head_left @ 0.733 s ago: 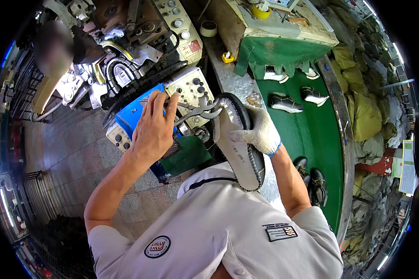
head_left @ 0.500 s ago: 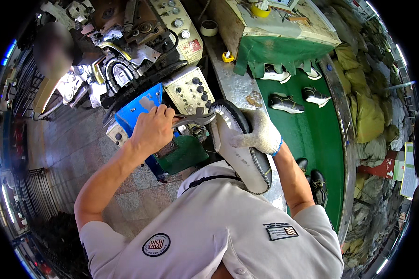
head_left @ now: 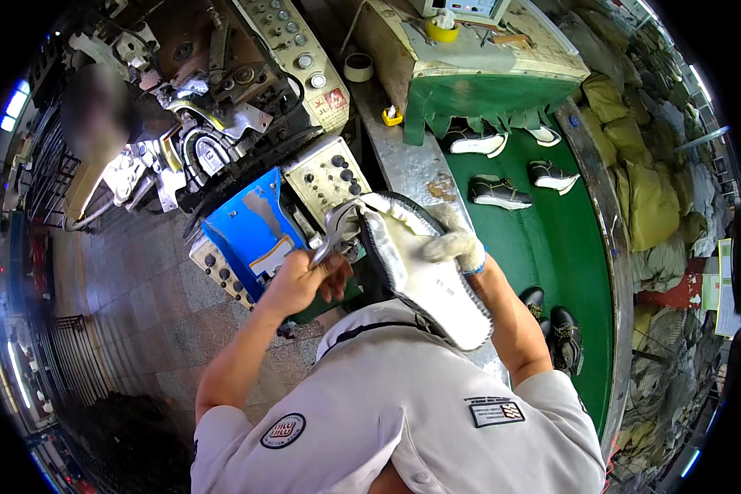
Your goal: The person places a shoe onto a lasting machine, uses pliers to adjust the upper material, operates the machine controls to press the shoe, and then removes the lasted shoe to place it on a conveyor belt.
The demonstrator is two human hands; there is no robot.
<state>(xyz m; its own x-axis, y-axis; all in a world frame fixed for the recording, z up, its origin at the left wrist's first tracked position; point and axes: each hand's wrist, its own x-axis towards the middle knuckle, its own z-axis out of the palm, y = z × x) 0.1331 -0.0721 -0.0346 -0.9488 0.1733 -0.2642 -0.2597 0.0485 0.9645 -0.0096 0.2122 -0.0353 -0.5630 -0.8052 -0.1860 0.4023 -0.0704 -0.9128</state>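
My bare left hand (head_left: 298, 284) is closed around the handles of metal lasting pliers (head_left: 337, 229). Their jaws meet the edge of an unsoled shoe (head_left: 428, 284) near its toe; whether they grip the material cannot be made out. White bottom up, the shoe shows a dark stitched rim and lies at a slant in front of my belly. A white knit glove covers my right hand (head_left: 453, 245), which clasps the shoe from its right side. The thumb lies across the white bottom, and the other fingers are mostly hidden.
Ahead on the left stands a lasting machine (head_left: 210, 148) with knobbed control panels (head_left: 329, 177) and a blue cover (head_left: 243, 226). A metal ledge (head_left: 416, 169) borders a green conveyor belt (head_left: 510, 239) carrying several dark shoes (head_left: 500, 191). Another person's blurred head is at the upper left.
The pliers have swung from nearly level to a steep slant as my left hand turned and came nearer to me. The shoe has rolled, so its white bottom faces up more fully.
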